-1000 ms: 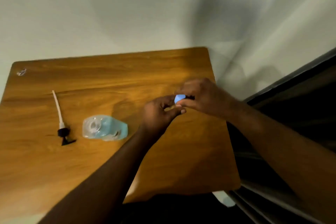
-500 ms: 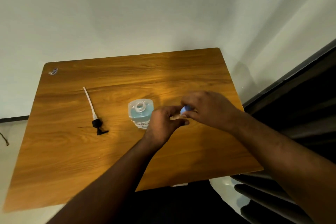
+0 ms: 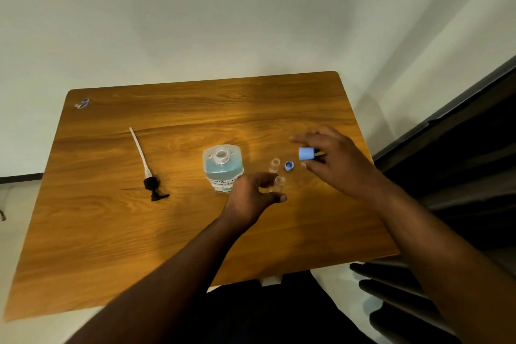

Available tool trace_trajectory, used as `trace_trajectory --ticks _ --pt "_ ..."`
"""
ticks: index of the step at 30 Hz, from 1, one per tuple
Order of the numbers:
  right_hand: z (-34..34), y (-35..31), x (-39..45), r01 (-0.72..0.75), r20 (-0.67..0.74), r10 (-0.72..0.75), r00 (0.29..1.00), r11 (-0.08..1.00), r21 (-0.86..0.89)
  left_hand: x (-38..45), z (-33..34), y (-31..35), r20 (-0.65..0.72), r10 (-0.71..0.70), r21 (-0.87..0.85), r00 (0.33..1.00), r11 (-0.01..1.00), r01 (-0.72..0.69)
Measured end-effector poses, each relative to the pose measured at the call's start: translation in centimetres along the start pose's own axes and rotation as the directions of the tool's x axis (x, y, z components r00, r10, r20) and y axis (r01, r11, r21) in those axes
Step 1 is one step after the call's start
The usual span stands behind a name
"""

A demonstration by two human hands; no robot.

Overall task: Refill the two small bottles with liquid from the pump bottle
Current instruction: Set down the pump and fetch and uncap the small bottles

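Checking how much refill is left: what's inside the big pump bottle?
The pump bottle stands open, pump head removed, holding blue liquid in roughly its lower part. Its label and the left hand cover the bottom.

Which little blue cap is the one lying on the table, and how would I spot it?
Start at the big clear pump bottle of blue liquid standing open in the middle of the wooden table. Just right of it stand two tiny clear bottles; the small blue cap lies beside the farther one. Unlike the larger blue cap pinched in the right hand, nothing holds it.
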State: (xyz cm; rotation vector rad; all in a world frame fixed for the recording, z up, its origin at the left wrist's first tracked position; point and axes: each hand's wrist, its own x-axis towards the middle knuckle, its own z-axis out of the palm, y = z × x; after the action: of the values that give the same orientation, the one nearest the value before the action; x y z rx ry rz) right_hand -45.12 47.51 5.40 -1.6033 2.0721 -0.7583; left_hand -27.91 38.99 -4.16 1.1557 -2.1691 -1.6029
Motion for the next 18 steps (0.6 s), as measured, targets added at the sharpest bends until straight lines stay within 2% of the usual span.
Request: trace_trajectory --ticks 1,3,5,9,13,18 --pt "0.6 0.7 -0.4 -0.093 -0.035 0.097 0.995 0.992 0.084 0.1 0.2 -0.4 -0.007 -0.01 -0.004 1.0 1.0 0.01" --pt "2.8 2.4 -0.9 -0.255 -0.015 0.266 0.964 0.936 0.242 0.4 0.9 -1.4 -0.026 -0.033 -0.014 0.999 0.999 0.033" --pt "5.5 4.3 -1.5 -0.34 -0.009 0.362 0.932 0.883 0.323 0.7 1.5 -2.1 -0.038 -0.06 -0.016 0.997 0.998 0.06" --pt "10.1 7.5 -1.8 -0.407 -0.053 0.439 0.897 0.867 0.288 1.7 2.7 -3.4 -0.055 -0.094 -0.018 0.994 0.996 0.093" --pt "13.0 9.9 -1.3 -0.415 -0.059 0.425 0.903 0.901 0.127 3.0 3.1 -4.1 -0.03 -0.103 0.023 0.994 0.994 0.104" --pt "14.7 11.4 -0.7 -0.466 -0.01 0.466 0.885 0.885 0.016 3.9 3.7 -5.5 -0.021 -0.121 0.105 0.992 0.987 0.122"
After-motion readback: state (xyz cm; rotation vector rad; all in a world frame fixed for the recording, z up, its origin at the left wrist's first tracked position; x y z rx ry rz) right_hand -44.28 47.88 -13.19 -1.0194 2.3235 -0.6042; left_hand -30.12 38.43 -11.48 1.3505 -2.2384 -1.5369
